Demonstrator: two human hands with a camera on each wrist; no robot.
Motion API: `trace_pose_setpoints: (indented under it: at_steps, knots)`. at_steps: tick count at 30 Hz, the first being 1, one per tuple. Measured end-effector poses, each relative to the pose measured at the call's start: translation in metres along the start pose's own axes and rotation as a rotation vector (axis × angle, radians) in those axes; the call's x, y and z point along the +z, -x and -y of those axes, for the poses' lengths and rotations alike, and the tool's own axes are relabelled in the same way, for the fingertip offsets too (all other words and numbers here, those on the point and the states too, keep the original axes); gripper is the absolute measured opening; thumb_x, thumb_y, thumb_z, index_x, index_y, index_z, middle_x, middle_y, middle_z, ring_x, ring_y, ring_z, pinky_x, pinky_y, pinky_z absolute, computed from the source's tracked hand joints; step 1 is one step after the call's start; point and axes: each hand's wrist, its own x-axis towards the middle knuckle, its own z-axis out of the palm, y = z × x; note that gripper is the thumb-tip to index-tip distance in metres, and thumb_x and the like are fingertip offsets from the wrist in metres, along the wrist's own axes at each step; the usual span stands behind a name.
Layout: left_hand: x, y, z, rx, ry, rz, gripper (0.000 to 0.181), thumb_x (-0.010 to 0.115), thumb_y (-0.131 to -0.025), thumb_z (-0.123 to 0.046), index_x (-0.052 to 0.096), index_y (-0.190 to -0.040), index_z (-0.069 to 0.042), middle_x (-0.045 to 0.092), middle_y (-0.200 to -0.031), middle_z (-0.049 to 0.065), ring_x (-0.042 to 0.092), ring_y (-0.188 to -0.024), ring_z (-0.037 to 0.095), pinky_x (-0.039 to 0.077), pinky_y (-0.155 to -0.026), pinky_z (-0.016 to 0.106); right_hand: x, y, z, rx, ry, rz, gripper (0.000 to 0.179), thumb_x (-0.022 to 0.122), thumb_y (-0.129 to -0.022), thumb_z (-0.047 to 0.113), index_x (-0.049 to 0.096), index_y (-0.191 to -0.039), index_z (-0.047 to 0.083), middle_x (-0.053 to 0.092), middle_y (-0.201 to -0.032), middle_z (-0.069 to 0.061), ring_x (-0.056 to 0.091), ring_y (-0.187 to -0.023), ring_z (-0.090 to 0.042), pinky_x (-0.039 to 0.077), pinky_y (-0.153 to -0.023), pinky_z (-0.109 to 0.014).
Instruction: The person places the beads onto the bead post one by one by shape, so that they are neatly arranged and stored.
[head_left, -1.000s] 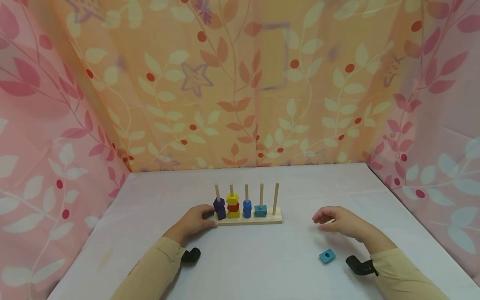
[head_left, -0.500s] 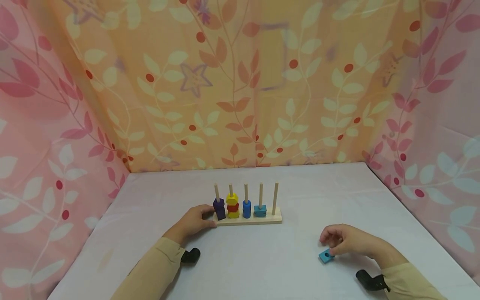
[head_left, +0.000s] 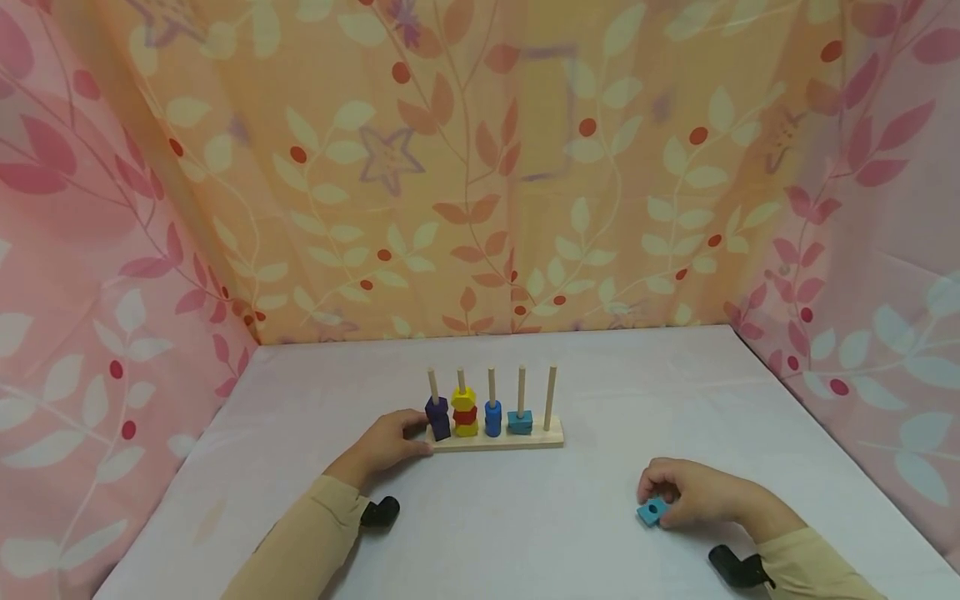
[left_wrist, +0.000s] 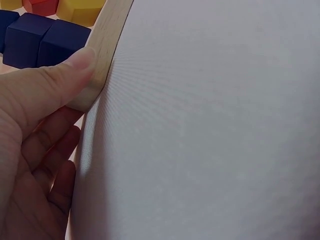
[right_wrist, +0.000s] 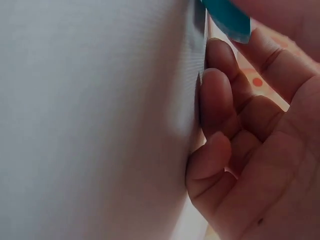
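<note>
A wooden peg stacker with several upright pegs stands mid-table. My left hand grips its left end, the thumb lying along the base edge in the left wrist view. From left to right, the pegs carry dark purple blocks, a yellow-red-yellow stack, blue blocks and teal blocks; the rightmost peg is bare. At the front right, my right hand pinches a loose teal square block with a hole, by its edges, low over the cloth. In the right wrist view the other fingers curl against the cloth.
A white cloth covers the table. Patterned fabric walls rise behind it and along both sides. A black wrist camera sits below the left hand, another black wrist camera below the right.
My right hand has come down toward me onto the loose teal block and now pinches it. The left hand stays on the stacker's end.
</note>
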Motion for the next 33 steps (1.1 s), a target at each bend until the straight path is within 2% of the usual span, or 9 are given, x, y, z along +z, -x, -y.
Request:
trace_pose_setpoints:
  at_steps: [10,16,24,27,33]
  knots:
    - [-0.001,0.0,0.001,0.006,0.005,0.007,0.05,0.077,-0.071,-0.031,0.062,-0.116,-0.017,0.058,-0.119,0.0,0.047,-0.119,0.024,0.033,-0.102,0.046,-0.006,-0.004,0.003,0.019,-0.082,-0.018,0.015,0.069,-0.079,0.012,0.063,-0.092,0.011,0.058,-0.082,0.0,0.05,-0.074,-0.01,0.043,-0.063,-0.023]
    - [-0.001,0.001,0.0,-0.002,0.02,0.009,0.049,0.077,-0.071,-0.03,0.063,-0.116,-0.017,0.058,-0.119,0.0,0.047,-0.119,0.024,0.032,-0.102,0.047,-0.019,-0.014,0.015,0.053,-0.042,-0.177,0.02,0.068,-0.081,0.023,0.065,-0.098,0.012,0.061,-0.085,-0.002,0.05,-0.076,-0.013,0.042,-0.063,-0.024]
    - [0.0,0.001,0.0,-0.02,0.039,0.011,0.049,0.077,-0.071,-0.03,0.063,-0.116,-0.018,0.059,-0.117,-0.002,0.048,-0.118,0.024,0.033,-0.102,0.047,-0.04,-0.042,0.048,0.119,0.017,-0.429,0.025,0.067,-0.082,0.03,0.065,-0.102,0.015,0.059,-0.085,-0.004,0.05,-0.079,-0.023,0.045,-0.065,-0.032]
    - [-0.001,0.001,0.0,-0.017,0.026,0.013,0.05,0.077,-0.071,-0.031,0.062,-0.117,-0.018,0.059,-0.119,-0.002,0.047,-0.119,0.024,0.032,-0.103,0.047,-0.048,-0.054,0.059,0.088,0.041,-0.47,0.025,0.066,-0.083,0.029,0.065,-0.103,0.014,0.059,-0.085,-0.004,0.051,-0.079,-0.023,0.045,-0.065,-0.032]
    - [-0.003,0.001,-0.003,-0.009,0.005,0.011,0.051,0.077,-0.071,-0.03,0.062,-0.118,-0.017,0.058,-0.12,-0.001,0.046,-0.12,0.025,0.031,-0.103,0.047,-0.063,-0.073,0.08,0.014,0.062,-0.504,0.024,0.066,-0.084,0.025,0.065,-0.103,0.012,0.06,-0.085,-0.004,0.053,-0.078,-0.022,0.046,-0.067,-0.032]
